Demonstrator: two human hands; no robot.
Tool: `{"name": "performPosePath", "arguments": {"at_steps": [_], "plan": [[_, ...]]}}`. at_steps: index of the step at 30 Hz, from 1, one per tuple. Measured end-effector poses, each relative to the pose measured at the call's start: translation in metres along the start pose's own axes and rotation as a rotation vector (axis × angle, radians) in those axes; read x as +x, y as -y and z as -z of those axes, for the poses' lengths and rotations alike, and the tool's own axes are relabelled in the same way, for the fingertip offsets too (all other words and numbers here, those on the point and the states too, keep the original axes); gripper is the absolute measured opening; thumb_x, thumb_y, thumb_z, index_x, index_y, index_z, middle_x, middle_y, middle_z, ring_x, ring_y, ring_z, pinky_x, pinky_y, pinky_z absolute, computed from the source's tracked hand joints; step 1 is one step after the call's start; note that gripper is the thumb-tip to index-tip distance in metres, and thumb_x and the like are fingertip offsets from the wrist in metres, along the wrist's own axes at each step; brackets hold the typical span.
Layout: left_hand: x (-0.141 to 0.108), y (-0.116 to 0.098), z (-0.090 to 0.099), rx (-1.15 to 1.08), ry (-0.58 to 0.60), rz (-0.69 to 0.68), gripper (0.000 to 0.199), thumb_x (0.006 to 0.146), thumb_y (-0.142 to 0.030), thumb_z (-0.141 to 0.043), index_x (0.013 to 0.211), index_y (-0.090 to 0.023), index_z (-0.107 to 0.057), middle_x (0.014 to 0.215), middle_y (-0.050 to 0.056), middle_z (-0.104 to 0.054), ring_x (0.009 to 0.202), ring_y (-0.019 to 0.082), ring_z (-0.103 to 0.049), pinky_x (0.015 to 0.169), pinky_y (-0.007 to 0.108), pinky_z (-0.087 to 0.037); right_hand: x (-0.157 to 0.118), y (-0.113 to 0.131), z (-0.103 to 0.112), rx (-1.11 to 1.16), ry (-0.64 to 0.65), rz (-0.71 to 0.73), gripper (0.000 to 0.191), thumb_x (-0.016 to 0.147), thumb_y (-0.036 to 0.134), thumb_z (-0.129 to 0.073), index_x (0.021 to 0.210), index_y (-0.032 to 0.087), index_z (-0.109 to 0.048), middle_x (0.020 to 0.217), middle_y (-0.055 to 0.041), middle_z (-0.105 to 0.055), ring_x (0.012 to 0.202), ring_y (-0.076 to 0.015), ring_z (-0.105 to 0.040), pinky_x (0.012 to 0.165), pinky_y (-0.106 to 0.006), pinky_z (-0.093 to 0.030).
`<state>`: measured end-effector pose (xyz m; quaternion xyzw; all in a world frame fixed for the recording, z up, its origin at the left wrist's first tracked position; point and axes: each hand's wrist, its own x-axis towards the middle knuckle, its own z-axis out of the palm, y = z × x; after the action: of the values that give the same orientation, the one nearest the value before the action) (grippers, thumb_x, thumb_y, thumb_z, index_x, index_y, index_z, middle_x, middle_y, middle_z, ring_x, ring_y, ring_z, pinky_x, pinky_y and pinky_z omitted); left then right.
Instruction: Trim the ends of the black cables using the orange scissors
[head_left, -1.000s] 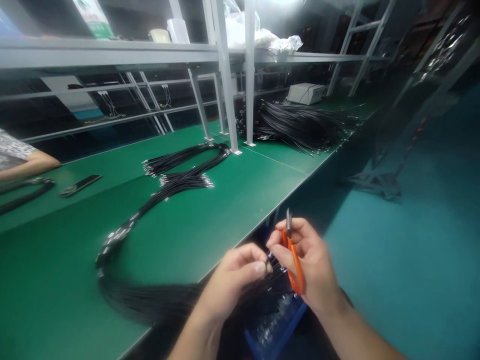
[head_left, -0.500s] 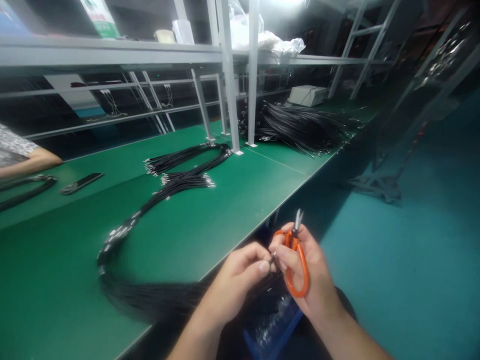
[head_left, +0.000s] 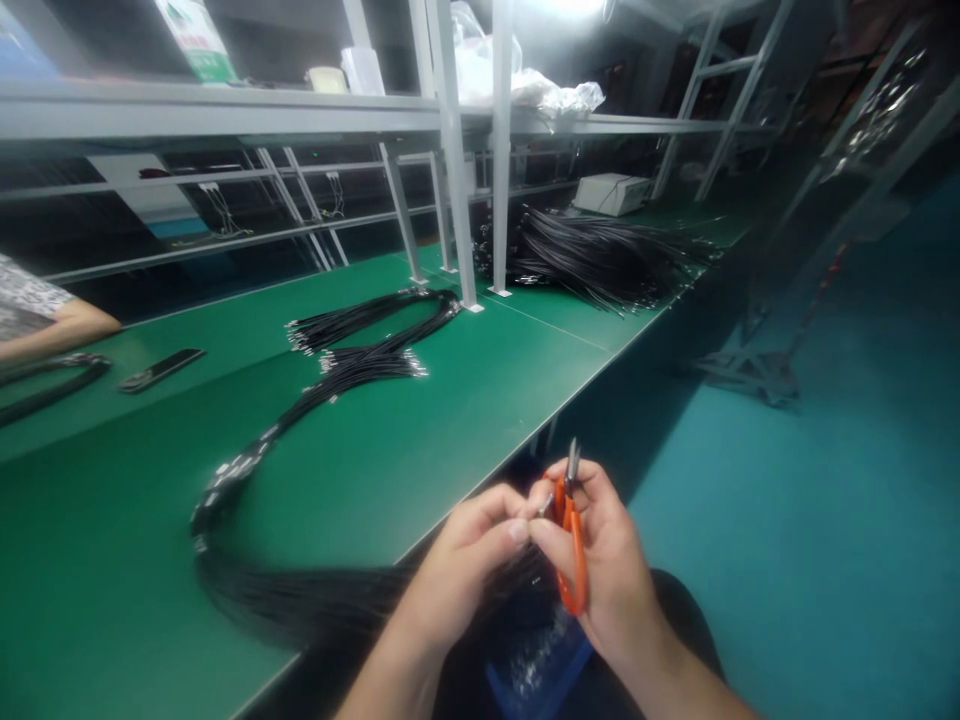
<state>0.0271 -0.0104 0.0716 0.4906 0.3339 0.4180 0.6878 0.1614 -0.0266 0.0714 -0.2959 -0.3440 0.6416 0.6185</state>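
My left hand [head_left: 465, 565] is closed, its thumb and forefinger pinching the end of a thin black cable just past the table's front edge. Orange-handled scissors [head_left: 575, 570] sit in my right hand [head_left: 611, 540], blades pointing up and away. With that hand's thumb and forefinger I also touch the small metallic tip at the cable's end; its details are too blurred to make out. A long bundle of black cables [head_left: 300, 600] runs from under my left forearm back over the green table [head_left: 360, 490]. White labels [head_left: 236, 468] cluster along its bend.
Below my hands is a blue container [head_left: 540, 670] with small shiny bits. More black cables [head_left: 600, 255] are heaped farther back by a pale box [head_left: 611, 193]. Metal posts [head_left: 501, 180] carry a shelf. At left are a phone [head_left: 161, 370] and another person's arm [head_left: 75, 325].
The scissors have turned more edge-on and shifted slightly left and down with my right hand. My fingers have drawn closer together around the cable end.
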Motion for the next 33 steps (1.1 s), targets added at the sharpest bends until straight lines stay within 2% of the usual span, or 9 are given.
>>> {"name": "performPosePath", "arguments": {"at_steps": [8,14,15,16,18,20,22,24,33], "plan": [[0.003,-0.002,-0.001,-0.083,0.011,0.059,0.014,0.078,-0.022,-0.059,0.069,-0.012,-0.056,0.063,0.001,-0.049,0.061,0.011,-0.038,0.06,0.023,-0.031,0.002,-0.005,0.0,0.154,0.003,-0.04,0.028,0.076,0.014,-0.071,0.095,0.025,-0.053,0.077,0.0048,-0.061,0.066,-0.0096,-0.059,0.062,-0.021,-0.048],[0.004,-0.006,0.001,-0.066,-0.028,0.035,0.013,0.079,-0.022,-0.058,0.069,-0.013,-0.055,0.061,-0.001,-0.047,0.059,0.011,-0.037,0.059,0.023,-0.029,-0.003,0.007,0.012,-0.069,-0.051,0.059,0.034,0.075,0.018,-0.075,0.1,0.027,-0.054,0.086,0.0025,-0.064,0.078,-0.0119,-0.059,0.071,-0.024,-0.047],[0.004,-0.007,0.001,-0.052,-0.034,0.028,0.013,0.079,-0.022,-0.058,0.069,-0.013,-0.056,0.061,0.0,-0.047,0.059,0.011,-0.038,0.059,0.024,-0.03,-0.004,0.012,0.017,-0.107,-0.02,0.035,0.034,0.074,0.02,-0.075,0.1,0.026,-0.055,0.086,0.0007,-0.065,0.079,-0.0129,-0.059,0.072,-0.024,-0.046],[0.004,-0.008,0.002,-0.046,-0.038,0.024,0.014,0.079,-0.022,-0.058,0.069,-0.013,-0.056,0.061,0.0,-0.048,0.059,0.012,-0.038,0.059,0.024,-0.031,-0.006,0.016,0.022,-0.113,0.077,-0.036,0.034,0.073,0.024,-0.076,0.1,0.024,-0.056,0.086,-0.0013,-0.065,0.078,-0.0136,-0.057,0.069,-0.024,-0.045],[0.004,-0.01,0.003,-0.055,-0.04,0.024,0.013,0.078,-0.022,-0.058,0.068,-0.013,-0.055,0.061,0.0,-0.048,0.06,0.012,-0.039,0.06,0.024,-0.031,-0.006,0.023,0.031,-0.052,0.283,-0.222,0.039,0.068,0.033,-0.08,0.098,0.02,-0.057,0.08,-0.0038,-0.065,0.068,-0.0122,-0.053,0.058,-0.022,-0.04],[0.004,-0.011,0.003,-0.071,-0.04,0.022,0.013,0.077,-0.022,-0.058,0.068,-0.014,-0.055,0.061,0.0,-0.048,0.059,0.012,-0.039,0.06,0.024,-0.031,-0.006,0.023,0.038,0.023,0.409,-0.399,0.043,0.064,0.037,-0.081,0.094,0.016,-0.058,0.071,-0.0046,-0.064,0.055,-0.008,-0.045,0.048,-0.019,-0.03],[0.003,-0.011,0.003,-0.083,-0.039,0.018,0.012,0.076,-0.022,-0.059,0.068,-0.014,-0.055,0.061,-0.001,-0.048,0.059,0.011,-0.038,0.059,0.023,-0.031,-0.005,0.019,0.042,0.091,0.446,-0.497,0.043,0.065,0.038,-0.08,0.092,0.012,-0.059,0.066,-0.0044,-0.062,0.048,-0.0047,-0.038,0.043,-0.017,-0.023],[0.002,-0.011,0.003,-0.081,-0.032,0.013,0.013,0.076,-0.022,-0.061,0.069,-0.014,-0.055,0.062,-0.001,-0.048,0.059,0.011,-0.038,0.058,0.023,-0.031,-0.004,0.013,0.044,0.144,0.455,-0.529,0.042,0.067,0.038,-0.078,0.092,0.011,-0.059,0.064,-0.0044,-0.061,0.045,-0.0033,-0.037,0.041,-0.017,-0.02],[0.0,-0.009,0.006,0.022,-0.005,-0.076,0.013,0.082,-0.024,-0.061,0.075,-0.014,-0.059,0.069,-0.001,-0.051,0.066,0.011,-0.042,0.063,0.022,-0.034,-0.003,0.01,0.045,0.19,0.461,-0.528,0.033,0.076,0.035,-0.072,0.096,0.011,-0.061,0.066,-0.0046,-0.063,0.038,-0.0006,-0.035,0.039,-0.016,-0.023]]}}
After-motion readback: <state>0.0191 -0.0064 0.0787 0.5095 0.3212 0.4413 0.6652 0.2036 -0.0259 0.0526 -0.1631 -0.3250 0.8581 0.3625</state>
